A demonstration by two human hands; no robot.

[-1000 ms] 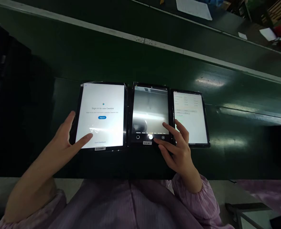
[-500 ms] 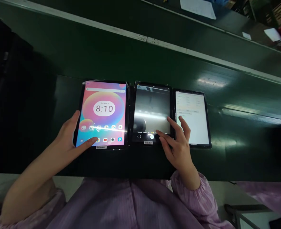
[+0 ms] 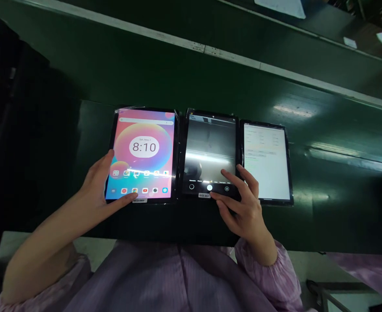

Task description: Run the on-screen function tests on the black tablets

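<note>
Three tablets lie side by side. The left tablet (image 3: 144,167) shows a pink and blue home screen reading 8:10. My left hand (image 3: 101,184) grips its lower left edge, thumb stretched over the bottom bezel, other fingers mostly hidden at the side. On the middle tablet (image 3: 210,143) a dark camera view glows, with a white shutter button and a barcode label below. My right hand (image 3: 246,203) hovers over its lower right part, fingers spread and holding nothing, one fingertip by the bottom bezel near the shutter button. The right tablet (image 3: 270,173) displays a white page of small text.
The tablets rest on a dark green bench (image 3: 165,225). Black equipment (image 3: 9,99) stands at the left. A pale metal strip (image 3: 165,39) runs along the bench behind the tablets. Papers (image 3: 283,6) lie on the far surface. Another person's purple sleeve (image 3: 366,273) shows at lower right.
My right index fingertip has moved down and left, from the mode row to the bottom bezel. My left thumb has slid down slightly. The left tablet's date reads differently. The view has shifted slightly.
</note>
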